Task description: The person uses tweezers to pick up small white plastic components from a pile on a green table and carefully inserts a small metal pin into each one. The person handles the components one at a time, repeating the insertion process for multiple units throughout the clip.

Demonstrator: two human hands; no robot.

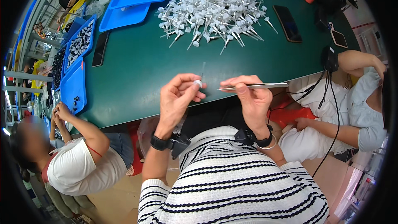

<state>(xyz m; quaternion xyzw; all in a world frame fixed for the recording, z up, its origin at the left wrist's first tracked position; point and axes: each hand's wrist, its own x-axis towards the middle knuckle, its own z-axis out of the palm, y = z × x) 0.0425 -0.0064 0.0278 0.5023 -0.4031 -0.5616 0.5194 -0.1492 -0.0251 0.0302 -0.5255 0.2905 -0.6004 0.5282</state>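
Observation:
My left hand (pixel 179 97) pinches a small white cap-like piece (pixel 198 84) between thumb and fingers. A thin clear tube (pixel 203 69) rises from that piece, pointing away from me. To its right, my right hand (pixel 255 96) is closed around metal tweezers (pixel 271 86). Their thin tips point left toward the white piece, with a gap between. Both hands are raised over the near edge of the green table (pixel 137 83). Farther off lies a large heap of similar white pieces with thin tubes (pixel 213 12).
Blue trays (pixel 124 16) stand at the back left; another (pixel 76 79) holds small black parts. Phones lie left (pixel 100 49) and right (pixel 287 24) of the heap. A person (pixel 78 161) works at left; another person (pixel 352 99) sits at right near hanging black cables (pixel 327 74).

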